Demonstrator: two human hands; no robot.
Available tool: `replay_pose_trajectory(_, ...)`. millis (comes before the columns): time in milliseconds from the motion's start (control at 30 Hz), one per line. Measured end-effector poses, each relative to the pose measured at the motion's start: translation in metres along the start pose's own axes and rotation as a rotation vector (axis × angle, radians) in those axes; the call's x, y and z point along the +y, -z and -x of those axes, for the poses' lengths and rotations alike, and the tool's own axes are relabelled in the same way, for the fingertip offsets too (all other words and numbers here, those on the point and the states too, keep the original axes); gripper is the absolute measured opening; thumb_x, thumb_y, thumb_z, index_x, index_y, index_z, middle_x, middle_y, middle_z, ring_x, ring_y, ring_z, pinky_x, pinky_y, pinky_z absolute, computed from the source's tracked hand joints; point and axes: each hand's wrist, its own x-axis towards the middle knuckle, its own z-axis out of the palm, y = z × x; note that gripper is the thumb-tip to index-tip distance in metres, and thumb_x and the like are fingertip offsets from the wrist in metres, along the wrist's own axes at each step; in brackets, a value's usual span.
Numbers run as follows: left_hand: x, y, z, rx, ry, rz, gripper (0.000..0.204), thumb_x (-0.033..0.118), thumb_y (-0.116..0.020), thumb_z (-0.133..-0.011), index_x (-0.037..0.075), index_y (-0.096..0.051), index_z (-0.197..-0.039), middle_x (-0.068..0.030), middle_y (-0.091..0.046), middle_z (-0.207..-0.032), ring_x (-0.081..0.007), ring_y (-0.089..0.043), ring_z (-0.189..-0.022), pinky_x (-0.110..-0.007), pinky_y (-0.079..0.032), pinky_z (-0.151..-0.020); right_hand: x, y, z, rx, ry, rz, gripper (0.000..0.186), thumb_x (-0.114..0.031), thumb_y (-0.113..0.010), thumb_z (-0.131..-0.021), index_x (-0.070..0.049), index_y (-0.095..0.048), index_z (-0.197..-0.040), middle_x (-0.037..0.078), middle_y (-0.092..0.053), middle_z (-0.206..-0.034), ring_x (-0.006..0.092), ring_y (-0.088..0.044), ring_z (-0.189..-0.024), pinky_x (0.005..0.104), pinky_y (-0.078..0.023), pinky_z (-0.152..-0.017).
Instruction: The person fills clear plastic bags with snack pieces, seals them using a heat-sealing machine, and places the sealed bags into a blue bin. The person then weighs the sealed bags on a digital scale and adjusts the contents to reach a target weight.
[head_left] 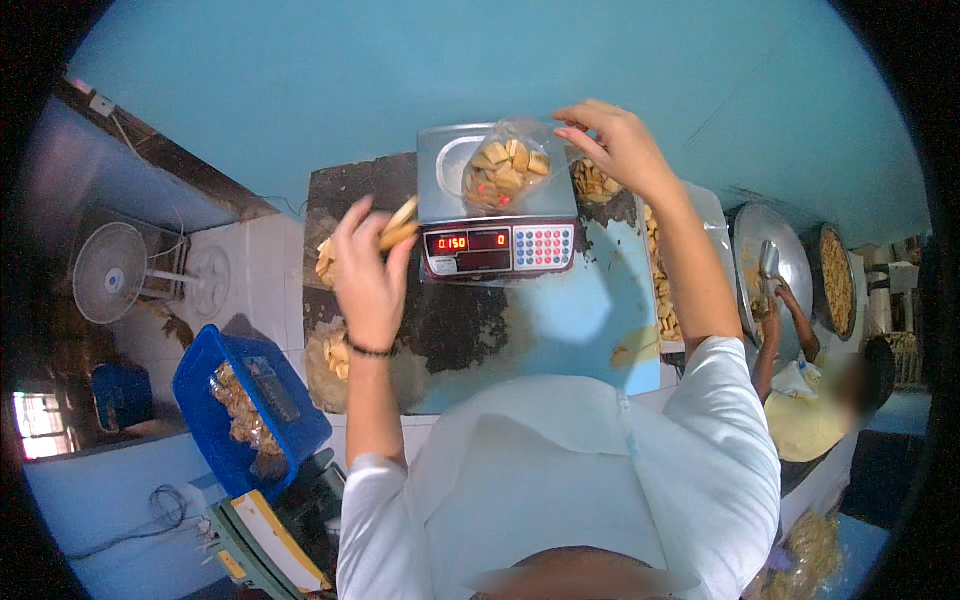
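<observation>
A digital scale (500, 248) with a metal pan and red lit digits stands on the table ahead of me. On its pan sits a clear plastic bag (507, 178) partly filled with pale yellow, biscuit-like pieces. My right hand (618, 150) is at the bag's upper right edge, thumb and fingers pinching the film. To the left of the scale, my left hand (368, 275) grips a few long snack pieces (400, 226) between thumb and fingers. More filled bags (335, 355) lie beside and below this hand, and another bag (595, 182) rests right of the pan.
A blue crate (250, 410) with bagged goods stands at the lower left, near a white fan (110, 272). Loose pieces (664, 280) fill a tray on the right. Farther right, another person (815, 415) holds a metal scoop (769, 260) over a large round pan (790, 235).
</observation>
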Motion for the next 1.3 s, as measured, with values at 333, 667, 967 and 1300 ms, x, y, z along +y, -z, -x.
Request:
replay_pose_trajectory(333,0.051,-0.118,-0.111,-0.239,-0.324,-0.113,0.027,0.029,-0.072,-0.083,0.010,-0.069,-0.102,-0.0098,-0.063,-0.118,-0.0333,-0.059,-0.106,-0.042,-0.050,-0.088,0.015,0.011,0.093,-0.004,-0.191,-0.108,0.025,-0.024,-0.066,-0.090,-0.004,-0.069,-0.106,0.013,-0.069,-0.099,0.0333,-0.065,-0.090,0.0393,-0.051,-0.078)
replay_pose_trajectory(667,0.021,-0.186,-0.091,-0.301,-0.092,0.260,0.020,0.020,-0.063,-0.092,0.005,-0.068,-0.104,-0.0136,-0.067,-0.106,-0.0334,-0.060,-0.104,-0.042,-0.048,-0.088,0.067,-0.104,0.114,-0.008,-0.282,-0.302,0.049,-0.024,-0.072,-0.086,-0.007,-0.056,-0.130,0.019,-0.060,-0.123,0.0323,-0.061,-0.110,0.0432,-0.049,-0.090)
replay_pose_trajectory(967,-0.067,-0.158,0.045,-0.288,0.133,0.027,0.039,0.019,-0.065,-0.089,0.006,-0.058,-0.124,-0.0225,-0.049,-0.135,-0.0408,-0.045,-0.126,-0.047,-0.036,-0.107,0.040,-0.070,0.034,0.122,-0.076,-0.191,0.017,-0.023,-0.066,-0.089,-0.009,-0.073,-0.093,0.010,-0.068,-0.089,0.0336,-0.066,-0.084,0.0420,-0.052,-0.072)
replay_pose_trajectory(1300,-0.160,-0.165,0.058,-0.332,0.450,-0.235,0.056,0.000,-0.062,-0.084,0.004,-0.044,-0.137,-0.0264,-0.035,-0.146,-0.0442,-0.036,-0.134,-0.049,-0.035,-0.111,-0.007,-0.017,-0.039,-0.128,0.125,0.137,0.024,-0.033,-0.064,-0.090,-0.010,-0.071,-0.091,0.010,-0.069,-0.085,0.0331,-0.065,-0.073,0.0400,-0.051,-0.062)
